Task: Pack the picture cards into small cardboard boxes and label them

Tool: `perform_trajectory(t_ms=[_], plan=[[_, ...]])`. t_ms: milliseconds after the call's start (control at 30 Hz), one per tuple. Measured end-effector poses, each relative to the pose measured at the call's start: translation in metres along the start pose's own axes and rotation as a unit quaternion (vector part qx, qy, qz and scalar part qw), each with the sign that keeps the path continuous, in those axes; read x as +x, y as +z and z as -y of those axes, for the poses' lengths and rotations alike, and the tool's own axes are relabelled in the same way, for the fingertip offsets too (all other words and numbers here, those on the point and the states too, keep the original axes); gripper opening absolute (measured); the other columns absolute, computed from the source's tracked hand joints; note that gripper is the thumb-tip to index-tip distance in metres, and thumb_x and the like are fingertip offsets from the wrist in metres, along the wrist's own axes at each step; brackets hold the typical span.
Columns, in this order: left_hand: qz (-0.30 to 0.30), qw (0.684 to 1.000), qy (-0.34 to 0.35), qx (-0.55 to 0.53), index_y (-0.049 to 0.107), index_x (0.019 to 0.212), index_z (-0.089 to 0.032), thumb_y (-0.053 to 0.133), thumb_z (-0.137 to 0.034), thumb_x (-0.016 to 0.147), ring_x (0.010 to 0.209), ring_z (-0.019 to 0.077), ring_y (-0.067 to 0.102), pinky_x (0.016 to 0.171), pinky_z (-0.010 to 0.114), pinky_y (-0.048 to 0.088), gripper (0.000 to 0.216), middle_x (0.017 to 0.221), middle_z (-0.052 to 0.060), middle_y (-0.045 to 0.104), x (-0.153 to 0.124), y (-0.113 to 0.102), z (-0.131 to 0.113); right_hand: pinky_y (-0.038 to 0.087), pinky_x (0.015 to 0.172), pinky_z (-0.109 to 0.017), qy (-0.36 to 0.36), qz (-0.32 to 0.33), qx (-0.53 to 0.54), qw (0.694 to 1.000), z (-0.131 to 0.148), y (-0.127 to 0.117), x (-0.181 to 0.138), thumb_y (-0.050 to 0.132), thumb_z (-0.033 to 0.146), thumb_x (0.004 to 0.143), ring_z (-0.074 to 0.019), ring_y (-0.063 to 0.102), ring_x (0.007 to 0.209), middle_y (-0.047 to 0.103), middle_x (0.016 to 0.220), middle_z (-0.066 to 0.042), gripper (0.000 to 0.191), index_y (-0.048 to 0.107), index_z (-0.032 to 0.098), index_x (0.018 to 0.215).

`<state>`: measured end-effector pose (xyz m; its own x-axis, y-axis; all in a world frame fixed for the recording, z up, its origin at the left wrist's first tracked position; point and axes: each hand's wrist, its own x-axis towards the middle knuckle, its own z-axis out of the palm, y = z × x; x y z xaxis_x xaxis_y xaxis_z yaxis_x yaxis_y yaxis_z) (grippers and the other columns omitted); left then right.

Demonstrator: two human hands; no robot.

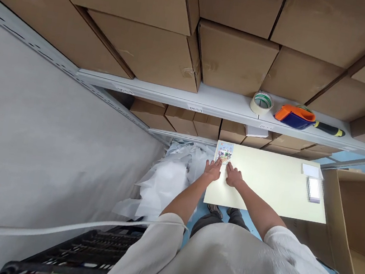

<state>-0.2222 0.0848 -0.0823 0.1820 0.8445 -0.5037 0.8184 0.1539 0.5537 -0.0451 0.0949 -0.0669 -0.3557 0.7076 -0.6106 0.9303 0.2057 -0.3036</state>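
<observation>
A small colourful printed card (224,152) lies at the far left corner of a pale yellow table (271,187). My left hand (213,169) rests flat on the table's left edge, fingers stretched out, fingertips touching the card's near edge. My right hand (233,176) lies flat beside it, fingers also extended toward the card's lower right corner. Neither hand grips anything.
A grey shelf (208,102) above the table carries a tape roll (261,102) and an orange-blue tape dispenser (295,117). Cardboard boxes (232,57) fill the shelves. An open carton (358,223) stands right; white plastic wrapping (165,184) and a black crate (83,250) lie left.
</observation>
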Motion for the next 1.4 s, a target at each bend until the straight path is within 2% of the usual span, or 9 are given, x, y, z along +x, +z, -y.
perform_trajectory(t_ms=[233,400,500,667,833,933,1100,1233,1400], plan=[[-0.005,0.996,0.037,0.082,0.034,0.173,-0.026,0.063,-0.033,0.093,0.152,0.0483,0.047,0.125,0.065,0.030,0.086,0.186,0.015,0.007,-0.024,-0.005,-0.009,0.047,0.119,-0.050,-0.057,-0.080,-0.002,0.995,-0.013,-0.021,-0.049,0.050,0.022,0.099,-0.0365,0.048,0.150,0.021,0.184,-0.007,0.077,0.035,0.023,0.174],[-0.005,0.993,0.066,0.103,0.039,0.170,-0.019,0.053,-0.026,0.098,0.149,0.0440,0.053,0.122,0.058,0.039,0.073,0.183,0.021,0.019,-0.045,-0.008,-0.030,0.047,0.121,-0.050,-0.012,-0.179,0.080,0.980,-0.075,-0.035,-0.097,0.047,0.026,0.102,-0.0341,0.053,0.148,0.039,0.175,-0.017,0.059,0.055,0.017,0.160],[-0.007,0.993,0.085,0.081,0.046,0.166,-0.019,0.047,-0.025,0.102,0.154,0.0381,0.050,0.125,0.051,0.039,0.064,0.180,0.017,0.032,-0.054,-0.003,-0.050,0.052,0.116,-0.051,0.018,-0.276,0.143,0.950,-0.122,-0.058,-0.121,0.048,0.028,0.099,-0.0316,0.065,0.132,0.054,0.162,-0.018,0.052,0.064,0.020,0.149],[-0.008,0.992,0.124,0.035,0.059,0.156,-0.022,0.050,-0.026,0.102,0.149,0.0312,0.056,0.127,0.046,0.041,0.054,0.162,0.013,0.059,-0.063,0.014,-0.089,0.054,0.109,-0.055,0.029,-0.455,0.145,0.878,-0.183,-0.136,-0.153,0.047,0.035,0.098,-0.0341,0.067,0.117,0.070,0.132,-0.019,0.045,0.069,0.020,0.134],[-0.018,0.990,0.133,0.038,0.063,0.151,-0.021,0.049,-0.024,0.103,0.149,0.0297,0.057,0.127,0.046,0.043,0.050,0.160,0.013,0.061,-0.060,0.033,-0.138,0.048,0.111,-0.056,0.020,-0.576,0.076,0.814,-0.217,-0.240,-0.169,0.045,0.037,0.100,-0.0358,0.059,0.128,0.067,0.134,-0.019,0.041,0.068,0.022,0.130],[-0.037,0.992,0.122,0.025,0.062,0.153,-0.021,0.047,-0.024,0.105,0.150,0.0281,0.057,0.128,0.045,0.042,0.050,0.161,0.012,0.060,-0.057,0.048,-0.171,0.046,0.112,-0.057,-0.010,-0.586,0.037,0.809,-0.237,-0.301,-0.168,0.046,0.037,0.100,-0.0372,0.055,0.132,0.062,0.145,-0.020,0.043,0.068,0.020,0.133],[-0.065,0.992,0.107,-0.006,0.063,0.152,-0.024,0.051,-0.025,0.103,0.149,0.0259,0.057,0.129,0.043,0.042,0.050,0.160,0.009,0.062,-0.056,0.088,-0.220,0.045,0.108,-0.064,-0.023,-0.498,-0.018,0.866,-0.278,-0.379,-0.151,0.054,0.039,0.098,-0.0408,0.054,0.128,0.064,0.146,-0.020,0.042,0.070,0.019,0.131],[-0.069,0.992,0.099,-0.025,0.066,0.148,-0.023,0.052,-0.023,0.103,0.147,0.0265,0.058,0.129,0.042,0.042,0.047,0.158,0.010,0.063,-0.060,0.121,-0.248,0.044,0.107,-0.063,-0.064,-0.443,-0.040,0.893,-0.302,-0.404,-0.131,0.058,0.042,0.099,-0.0398,0.059,0.118,0.074,0.122,-0.020,0.036,0.073,0.018,0.120],[-0.049,0.995,0.089,-0.016,0.066,0.147,-0.022,0.051,-0.021,0.102,0.147,0.0257,0.059,0.128,0.042,0.043,0.048,0.157,0.010,0.064,-0.065,0.146,-0.262,0.044,0.105,-0.051,-0.075,-0.428,-0.019,0.901,-0.307,-0.405,-0.130,0.060,0.043,0.104,-0.0332,0.061,0.112,0.074,0.112,-0.020,0.036,0.069,0.012,0.119]])
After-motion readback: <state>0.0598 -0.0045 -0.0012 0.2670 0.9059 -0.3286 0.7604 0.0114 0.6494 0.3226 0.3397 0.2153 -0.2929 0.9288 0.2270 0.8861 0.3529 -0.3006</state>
